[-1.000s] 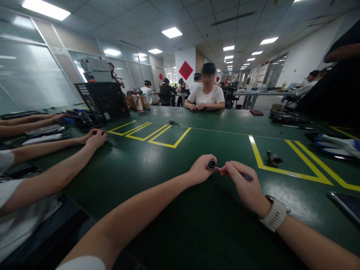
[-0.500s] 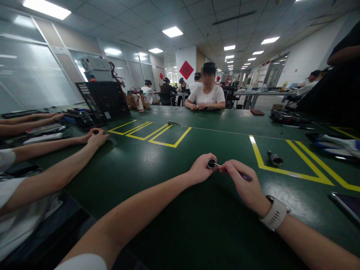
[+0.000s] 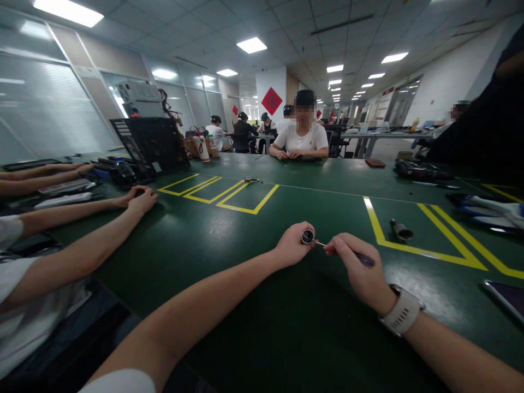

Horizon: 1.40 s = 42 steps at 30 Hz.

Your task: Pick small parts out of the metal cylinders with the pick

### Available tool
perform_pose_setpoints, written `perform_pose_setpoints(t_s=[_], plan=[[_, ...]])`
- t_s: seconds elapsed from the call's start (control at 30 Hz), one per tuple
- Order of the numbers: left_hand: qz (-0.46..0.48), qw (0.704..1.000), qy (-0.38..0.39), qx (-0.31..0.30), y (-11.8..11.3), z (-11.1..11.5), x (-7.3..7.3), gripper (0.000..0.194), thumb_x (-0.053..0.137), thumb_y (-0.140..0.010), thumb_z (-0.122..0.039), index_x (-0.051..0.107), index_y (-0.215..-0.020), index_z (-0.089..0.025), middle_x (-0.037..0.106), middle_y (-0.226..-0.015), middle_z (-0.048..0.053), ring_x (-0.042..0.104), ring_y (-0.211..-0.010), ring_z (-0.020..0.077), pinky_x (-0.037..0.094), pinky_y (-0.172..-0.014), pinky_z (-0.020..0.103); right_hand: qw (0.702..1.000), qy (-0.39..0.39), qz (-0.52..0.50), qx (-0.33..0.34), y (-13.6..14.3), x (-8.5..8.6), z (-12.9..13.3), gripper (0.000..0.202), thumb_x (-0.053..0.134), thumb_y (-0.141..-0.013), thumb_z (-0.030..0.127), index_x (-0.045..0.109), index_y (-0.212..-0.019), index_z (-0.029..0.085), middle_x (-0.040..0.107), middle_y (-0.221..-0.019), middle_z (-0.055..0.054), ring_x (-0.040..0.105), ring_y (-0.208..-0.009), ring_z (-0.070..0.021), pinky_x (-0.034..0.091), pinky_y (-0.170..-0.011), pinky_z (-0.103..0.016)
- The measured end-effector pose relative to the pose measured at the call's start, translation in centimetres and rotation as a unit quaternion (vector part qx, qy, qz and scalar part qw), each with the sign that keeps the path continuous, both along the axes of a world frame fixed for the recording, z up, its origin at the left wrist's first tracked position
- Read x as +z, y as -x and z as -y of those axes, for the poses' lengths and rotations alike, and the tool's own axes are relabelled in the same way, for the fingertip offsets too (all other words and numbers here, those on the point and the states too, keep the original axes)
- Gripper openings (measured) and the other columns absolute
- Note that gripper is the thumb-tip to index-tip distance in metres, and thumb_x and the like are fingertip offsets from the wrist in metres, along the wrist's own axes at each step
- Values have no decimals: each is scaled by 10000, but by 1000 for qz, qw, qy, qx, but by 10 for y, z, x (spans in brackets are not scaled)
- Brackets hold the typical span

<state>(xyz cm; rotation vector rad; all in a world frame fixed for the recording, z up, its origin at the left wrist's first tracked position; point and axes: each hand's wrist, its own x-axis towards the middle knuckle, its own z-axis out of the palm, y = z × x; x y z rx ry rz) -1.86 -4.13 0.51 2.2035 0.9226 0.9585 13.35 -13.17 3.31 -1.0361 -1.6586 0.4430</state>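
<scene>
My left hand [image 3: 292, 245] is closed around a round metal connector [image 3: 307, 236], its open end turned toward me with dark pins or contacts inside. In my right hand [image 3: 360, 267] is a screwdriver [image 3: 364, 260] with a dark purplish handle. Its thin shaft points left, and the tip is at the lower right rim of the connector; whether it touches cannot be made out. To the right, a metal connector shell [image 3: 402, 231] lies on its side within yellow tape lines. Another small connector part [image 3: 252, 180] lies at the back edge of the left taped boxes.
The green table [image 3: 204, 245] carries yellow tape outlines [image 3: 245, 210]. At left are a co-worker's hands [image 3: 141, 199] and a black computer case [image 3: 149, 143]. Another person [image 3: 301, 136] sits opposite. Blue-and-white gloves [image 3: 491, 210], a black bundle [image 3: 421, 169] and a phone [image 3: 505, 300] lie right.
My right hand has drawn slightly right, pulling the screwdriver tip from inside the connector's mouth to its rim. My left hand stays nearly in place.
</scene>
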Motion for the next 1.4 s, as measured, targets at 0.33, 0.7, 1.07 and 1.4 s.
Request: perform_pose_setpoints(t_s=[0.33,0.7,1.07,1.4], plan=[[-9,1000,-12,5,-2,1,1,146,653,-698,-196,521,-755,-168,534,-725,-18,505,-688,135,410,-646,264,1000,-6,14,-6,1,-6,-4,285,446,-889,303,581,-658,201,599,-679,-35,574,-674,-183,435,-623,-328],[-16,1000,-13,14,-1,3,4,135,641,-711,-186,524,-772,-161,534,-737,-14,506,-698,138,407,-654,269,997,-68,33,-6,-2,-3,0,276,429,-898,246,586,-676,196,570,-641,-24,543,-624,-168,415,-575,-318],[-70,995,-64,-26,-1,7,8,78,567,-703,-102,523,-735,-159,550,-744,5,504,-715,151,419,-707,286,960,-121,250,24,6,2,0,222,442,-873,195,605,-723,177,614,-724,-75,527,-686,-196,417,-638,-353],[-69,997,-34,-4,-2,4,5,105,616,-716,-152,515,-744,-164,533,-751,-6,497,-702,137,411,-675,269,985,141,-98,-4,0,-8,-13,311,519,-838,395,640,-638,189,620,-666,-39,569,-686,-193,423,-652,-337]])
